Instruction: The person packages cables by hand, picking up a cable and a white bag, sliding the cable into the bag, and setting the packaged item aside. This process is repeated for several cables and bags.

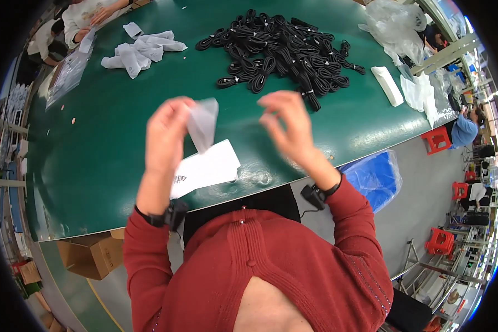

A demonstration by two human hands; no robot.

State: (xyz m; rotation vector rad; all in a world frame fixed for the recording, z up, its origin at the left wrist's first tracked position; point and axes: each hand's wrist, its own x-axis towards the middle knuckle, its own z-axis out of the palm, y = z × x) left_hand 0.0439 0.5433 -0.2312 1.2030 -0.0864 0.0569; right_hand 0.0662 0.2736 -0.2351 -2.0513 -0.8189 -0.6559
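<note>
So the left hand is up above the green table, pinching a small clear plastic bag by its top edge so it hangs down from the fingers. The right hand is raised just beside it with nothing in it, fingers loosely curled, a bit blurry. Right under the bag there's a stack of white bags lying near the table's front edge. Further back sits a big pile of bundled black cables, and off to the left a heap of white bags.
</note>
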